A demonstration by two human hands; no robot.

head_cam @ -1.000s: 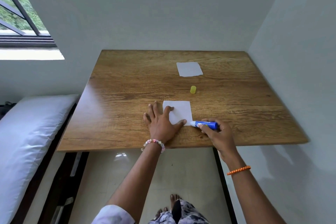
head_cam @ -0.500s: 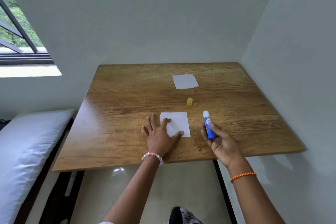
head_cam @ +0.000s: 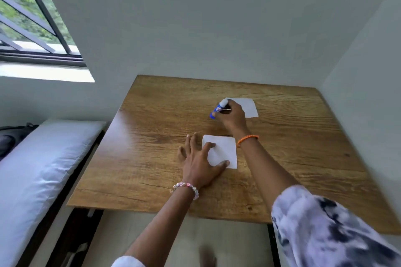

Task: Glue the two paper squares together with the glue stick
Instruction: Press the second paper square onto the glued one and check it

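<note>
Glue stick (head_cam: 218, 109) sits clamped in the right hand (head_cam: 232, 115), which reaches over the far paper square (head_cam: 249, 107) near the table's (head_cam: 152, 136) back edge. Nearer the front edge, the left hand (head_cam: 199, 165), fingers spread, presses flat on the near paper square (head_cam: 225, 149).

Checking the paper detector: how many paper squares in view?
2. Near paper square lies under the left hand's fingers; far paper square sits beyond, partly covered by the right hand.

glue stick (head_cam: 218, 109) label: white-red mark on blue, too blurred to read; no other text.
</note>
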